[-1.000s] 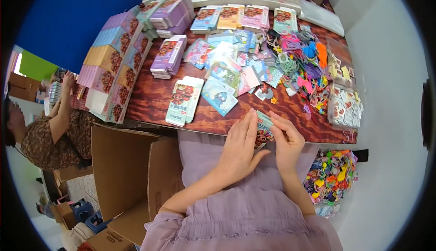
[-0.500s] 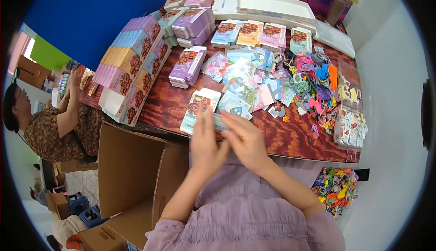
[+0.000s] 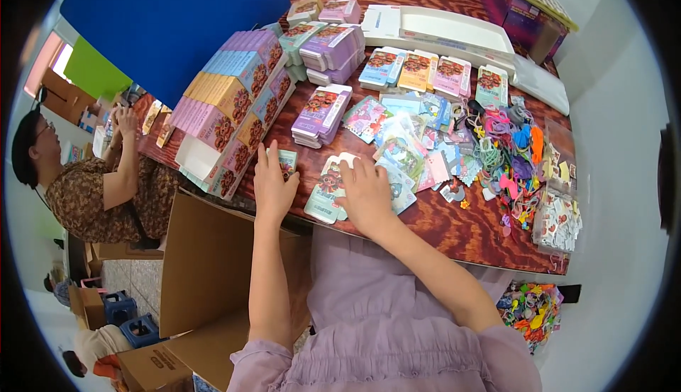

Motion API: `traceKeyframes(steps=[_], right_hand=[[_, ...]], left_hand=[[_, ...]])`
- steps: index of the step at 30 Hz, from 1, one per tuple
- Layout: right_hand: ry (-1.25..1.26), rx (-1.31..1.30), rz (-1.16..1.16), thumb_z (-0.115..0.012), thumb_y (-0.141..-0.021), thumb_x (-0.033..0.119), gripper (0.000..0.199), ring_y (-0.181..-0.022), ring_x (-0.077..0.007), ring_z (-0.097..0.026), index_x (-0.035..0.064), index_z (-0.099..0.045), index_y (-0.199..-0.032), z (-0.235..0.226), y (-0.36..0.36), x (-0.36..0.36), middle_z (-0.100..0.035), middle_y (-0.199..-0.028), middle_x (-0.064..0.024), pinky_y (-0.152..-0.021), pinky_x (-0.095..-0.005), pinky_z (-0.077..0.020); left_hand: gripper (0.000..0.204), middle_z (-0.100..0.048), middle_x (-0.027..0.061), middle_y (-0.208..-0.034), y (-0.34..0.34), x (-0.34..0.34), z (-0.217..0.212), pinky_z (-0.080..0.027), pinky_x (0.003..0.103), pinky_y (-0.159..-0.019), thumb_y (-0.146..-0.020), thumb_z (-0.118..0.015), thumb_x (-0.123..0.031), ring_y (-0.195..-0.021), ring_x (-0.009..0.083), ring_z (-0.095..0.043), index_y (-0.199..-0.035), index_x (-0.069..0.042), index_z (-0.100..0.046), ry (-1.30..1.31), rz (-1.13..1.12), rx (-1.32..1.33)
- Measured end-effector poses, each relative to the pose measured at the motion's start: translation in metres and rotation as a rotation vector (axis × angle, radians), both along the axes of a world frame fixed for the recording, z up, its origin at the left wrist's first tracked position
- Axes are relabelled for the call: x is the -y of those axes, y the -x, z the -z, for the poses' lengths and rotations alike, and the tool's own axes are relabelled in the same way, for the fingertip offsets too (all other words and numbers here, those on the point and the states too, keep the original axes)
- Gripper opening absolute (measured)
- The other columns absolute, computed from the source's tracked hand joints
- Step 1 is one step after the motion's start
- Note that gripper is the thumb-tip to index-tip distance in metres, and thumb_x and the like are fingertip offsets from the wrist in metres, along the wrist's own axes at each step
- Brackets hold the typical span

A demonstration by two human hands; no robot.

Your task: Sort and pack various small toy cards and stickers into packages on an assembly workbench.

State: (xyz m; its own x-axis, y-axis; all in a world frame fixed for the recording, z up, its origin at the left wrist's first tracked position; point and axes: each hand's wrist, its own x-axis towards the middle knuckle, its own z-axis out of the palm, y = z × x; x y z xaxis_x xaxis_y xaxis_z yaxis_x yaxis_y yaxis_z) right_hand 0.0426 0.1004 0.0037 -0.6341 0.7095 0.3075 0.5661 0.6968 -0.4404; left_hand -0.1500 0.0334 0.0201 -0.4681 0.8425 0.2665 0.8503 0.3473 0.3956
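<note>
My left hand (image 3: pixel 275 188) is at the table's front edge, thumb and fingers around a small green printed carton (image 3: pixel 287 160), which is partly hidden by the hand. My right hand (image 3: pixel 367 195) lies over flat, pale green printed cartons (image 3: pixel 325 192), fingers apart and touching their right side. Beyond it is a spread of pastel picture cards (image 3: pixel 401 140), some in clear wrapping. A stack of purple cartons (image 3: pixel 320 114) stands behind the flat green ones. To the left, assembled boxes (image 3: pixel 237 93) are piled in rows of pink, yellow, blue and purple.
Colourful hair ties and trinkets (image 3: pixel 507 140) lie at the right, beside clear trays of small pieces (image 3: pixel 557 218). Carton stacks (image 3: pixel 418 71) and a long white tray (image 3: pixel 454 27) stand behind. An open cardboard box (image 3: pixel 206 271) is below left. Another person (image 3: pixel 96 197) works farther left.
My hands have parted. The left moved left with the small green carton that was between both hands; the right came down onto the flat green cartons. The view has shifted slightly.
</note>
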Motion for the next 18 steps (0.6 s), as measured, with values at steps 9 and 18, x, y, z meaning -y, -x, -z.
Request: traceKeyframes(steps=[9, 18], right_hand=[[-0.061, -0.244, -0.006, -0.077, -0.071, 0.009, 0.040, -0.098, -0.0312, -0.053, 0.0034, -0.062, -0.108, -0.009, -0.024, -0.019, -0.059, -0.101, -0.0118, -0.085, -0.0404, -0.0427], [0.134, -0.217, -0.278, -0.068, -0.076, 0.006, 0.014, -0.099, -0.0283, -0.056, 0.0038, -0.065, -0.089, -0.108, -0.127, 0.022, -0.063, -0.107, -0.0095, -0.087, -0.0374, -0.0434]], left_hand=[[0.066, -0.047, 0.0263, -0.144, -0.074, 0.016, -0.024, -0.038, 0.045, -0.108, -0.086, -0.073, -0.018, -0.133, 0.0342, -0.048, -0.142, 0.003, -0.045, -0.220, 0.319, 0.475], [0.053, -0.060, 0.0057, -0.131, -0.134, 0.043, -0.022, -0.047, 0.030, -0.098, -0.085, -0.077, -0.010, -0.115, 0.0108, -0.056, -0.133, -0.002, -0.056, 0.282, 0.709, 1.591]])
